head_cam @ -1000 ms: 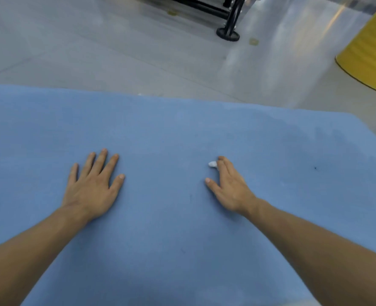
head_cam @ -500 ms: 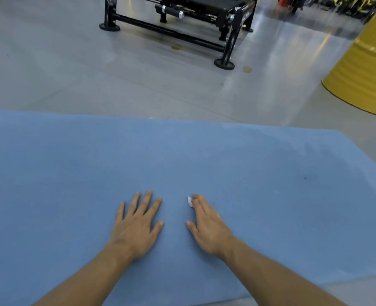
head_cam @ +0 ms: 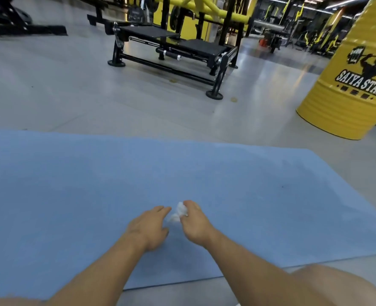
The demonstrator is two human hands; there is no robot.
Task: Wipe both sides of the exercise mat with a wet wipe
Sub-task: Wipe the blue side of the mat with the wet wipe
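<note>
Two hands, the left hand (head_cam: pixel 148 228) and the right hand (head_cam: pixel 196 225), are close together over the near middle of the blue exercise mat (head_cam: pixel 72 195), which lies flat on the grey floor (head_cam: pixel 50 96). The right hand grips a crumpled white wet wipe (head_cam: pixel 180 210) between curled fingers and thumb. The left hand is loosely open, fingertips just beside the wipe; contact cannot be confirmed. A black gym machine (head_cam: pixel 171 51) and a yellow drum (head_cam: pixel 346 102) stand beyond the mat.

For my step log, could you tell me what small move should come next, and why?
Probably spread the wet wipe open with both hands: it is crumpled in the right hand, the left hand is right beside it, and the mat lies flat.
</note>
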